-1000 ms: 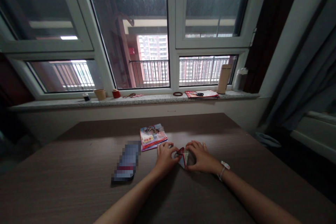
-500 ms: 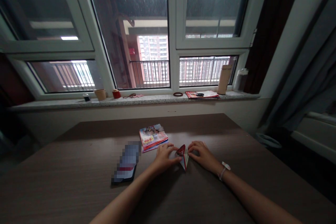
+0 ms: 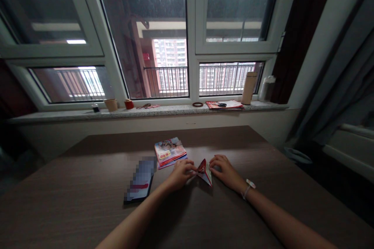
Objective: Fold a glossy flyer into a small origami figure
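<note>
A small folded paper, red and pale with pointed corners, stands between my two hands over the brown table. My left hand pinches its left corner between thumb and fingers. My right hand, with a pale bracelet at the wrist, is closed at the paper's right edge, fingertips pressed together on it. Just beyond my left hand lies a stack of printed paper squares. A phone, its screen blurred out, rests left of my left forearm.
Along the granite windowsill stand a paper cup, a red spool, a brown ring, and red papers with scissors on top. A tan flask and a clear bottle are at its right end.
The folded paper's lower tip has swung a little to the right. My left thumb has drawn back from the paper's middle to its left corner. My right hand has barely moved.
</note>
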### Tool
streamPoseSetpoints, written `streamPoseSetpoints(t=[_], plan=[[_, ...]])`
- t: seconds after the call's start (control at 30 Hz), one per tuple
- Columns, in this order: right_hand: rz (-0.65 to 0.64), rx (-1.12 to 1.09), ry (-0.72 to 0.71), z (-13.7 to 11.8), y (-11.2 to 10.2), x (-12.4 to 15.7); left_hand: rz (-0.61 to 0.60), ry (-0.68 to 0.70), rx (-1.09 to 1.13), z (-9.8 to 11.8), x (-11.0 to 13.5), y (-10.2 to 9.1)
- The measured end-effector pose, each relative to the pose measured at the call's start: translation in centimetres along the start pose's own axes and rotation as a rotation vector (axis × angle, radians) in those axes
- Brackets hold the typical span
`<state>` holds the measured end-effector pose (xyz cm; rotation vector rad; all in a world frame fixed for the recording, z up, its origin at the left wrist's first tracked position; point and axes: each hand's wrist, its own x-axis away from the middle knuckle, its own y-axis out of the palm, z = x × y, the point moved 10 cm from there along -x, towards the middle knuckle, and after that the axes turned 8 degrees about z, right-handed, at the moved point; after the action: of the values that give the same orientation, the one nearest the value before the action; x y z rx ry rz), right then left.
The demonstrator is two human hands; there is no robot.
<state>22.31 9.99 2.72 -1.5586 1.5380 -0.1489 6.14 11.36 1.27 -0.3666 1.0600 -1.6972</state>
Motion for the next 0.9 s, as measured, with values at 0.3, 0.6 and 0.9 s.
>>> streamPoseSetpoints(t=[0.3, 0.6, 0.9], plan=[[-0.006, 0.019, -0.010, -0.3, 0.2, 0.1, 0.079, -0.005, -0.038, 0.2, 0.0, -0.1], [-0.040, 0.020, -0.060, -1.4, 0.4, 0.3, 0.207, -0.007, -0.117, 1.0, 0.5, -0.3], [-0.048, 0.054, -0.110, -2.4, 0.6, 0.4, 0.261, -0.010, -0.157, 1.2, 0.4, -0.2]])
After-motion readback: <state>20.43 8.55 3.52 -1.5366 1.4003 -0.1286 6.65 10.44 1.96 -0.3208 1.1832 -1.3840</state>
